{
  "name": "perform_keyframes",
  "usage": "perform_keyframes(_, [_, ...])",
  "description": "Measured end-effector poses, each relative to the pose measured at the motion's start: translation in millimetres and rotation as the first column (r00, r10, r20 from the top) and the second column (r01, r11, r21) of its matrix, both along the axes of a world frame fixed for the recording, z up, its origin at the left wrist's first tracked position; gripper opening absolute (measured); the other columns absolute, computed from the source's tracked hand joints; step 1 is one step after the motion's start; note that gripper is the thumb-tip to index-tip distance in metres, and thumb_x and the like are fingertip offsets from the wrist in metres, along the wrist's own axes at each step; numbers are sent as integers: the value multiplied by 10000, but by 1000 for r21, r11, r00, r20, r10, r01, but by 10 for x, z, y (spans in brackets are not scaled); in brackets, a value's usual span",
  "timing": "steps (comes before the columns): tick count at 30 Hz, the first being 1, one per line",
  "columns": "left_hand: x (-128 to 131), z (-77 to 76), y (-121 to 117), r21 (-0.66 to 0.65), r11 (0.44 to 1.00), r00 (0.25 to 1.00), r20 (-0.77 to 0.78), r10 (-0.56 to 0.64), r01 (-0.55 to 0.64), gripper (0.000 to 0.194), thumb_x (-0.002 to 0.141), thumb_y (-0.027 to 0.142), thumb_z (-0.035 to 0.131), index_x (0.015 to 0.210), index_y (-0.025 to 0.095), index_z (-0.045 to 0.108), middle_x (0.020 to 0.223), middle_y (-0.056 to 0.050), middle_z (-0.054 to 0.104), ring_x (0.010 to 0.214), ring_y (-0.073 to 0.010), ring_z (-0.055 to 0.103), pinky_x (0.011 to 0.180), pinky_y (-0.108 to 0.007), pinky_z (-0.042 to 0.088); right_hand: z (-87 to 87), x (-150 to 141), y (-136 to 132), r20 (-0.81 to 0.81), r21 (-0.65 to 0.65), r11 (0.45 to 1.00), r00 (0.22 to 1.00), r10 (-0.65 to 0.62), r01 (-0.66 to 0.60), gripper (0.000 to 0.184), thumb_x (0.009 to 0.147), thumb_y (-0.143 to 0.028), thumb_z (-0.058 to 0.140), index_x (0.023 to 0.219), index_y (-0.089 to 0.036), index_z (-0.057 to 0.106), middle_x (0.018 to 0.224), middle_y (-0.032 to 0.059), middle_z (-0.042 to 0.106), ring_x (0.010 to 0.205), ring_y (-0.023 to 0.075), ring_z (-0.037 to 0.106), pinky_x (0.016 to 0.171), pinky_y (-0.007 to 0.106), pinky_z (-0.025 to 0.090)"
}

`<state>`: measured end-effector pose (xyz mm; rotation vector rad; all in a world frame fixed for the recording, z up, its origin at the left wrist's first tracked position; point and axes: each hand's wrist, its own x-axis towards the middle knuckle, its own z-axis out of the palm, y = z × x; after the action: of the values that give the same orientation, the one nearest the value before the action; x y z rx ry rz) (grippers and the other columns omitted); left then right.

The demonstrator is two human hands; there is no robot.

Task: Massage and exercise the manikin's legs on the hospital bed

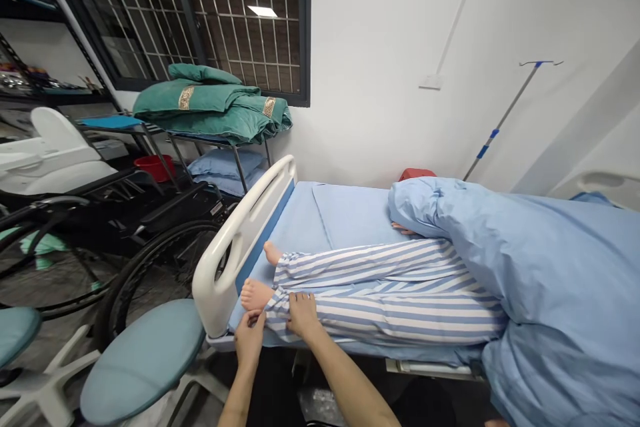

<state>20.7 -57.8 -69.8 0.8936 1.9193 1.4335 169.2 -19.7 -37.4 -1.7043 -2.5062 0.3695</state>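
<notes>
Striped trousers (400,313) lie lengthwise on the bed (345,210), 2 legs side by side, cuffs toward the footboard (216,273) at left, upper part under the blue quilt (550,267) at right. Left hand (249,340): thumb and fingers curled nearly together at the near cuff, beside the near foot (256,295); grip on fabric cannot be confirmed. Right hand (303,313): fingers extended, slightly spread, resting on the near leg. Fabric should handle as light, limp and non-fragile; best hold, the cuff edge. Weave appears matte, loosely creased; footboard, smooth and rounded.
</notes>
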Motion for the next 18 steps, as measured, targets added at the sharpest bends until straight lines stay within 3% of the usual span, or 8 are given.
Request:
perform_keyframes(6, [119,173,-29,-106,993,996,-72,-50,42,335,565,456,598,775,194,595,760,-62,681,810,-262,650,797,-404,494,-12,3,36,24,-18,1000,1000,-15,16,607,696,-388,722,1216,-146,524,1122,153,637,1056,282,587,924,427,411])
perform_keyframes(14, [121,-170,-137,-50,999,1000,-9,-8,7,455,589,549,633,834,167,605,853,-79,680,869,-250,640,817,-383,499,59,21,204,53,-150,989,998,25,-17,607,659,-463,710,1167,-169,557,1063,130,680,982,284,644,845,408,472])
perform_keyframes(18, [179,-155,-112,-99,990,994,-41,-105,101,456,584,568,642,802,168,625,807,-66,679,836,-251,634,797,-372,495,111,50,257,53,-190,980,996,68,-56,633,644,-492,707,1161,-159,559,1042,137,689,949,298,661,793,397,498])
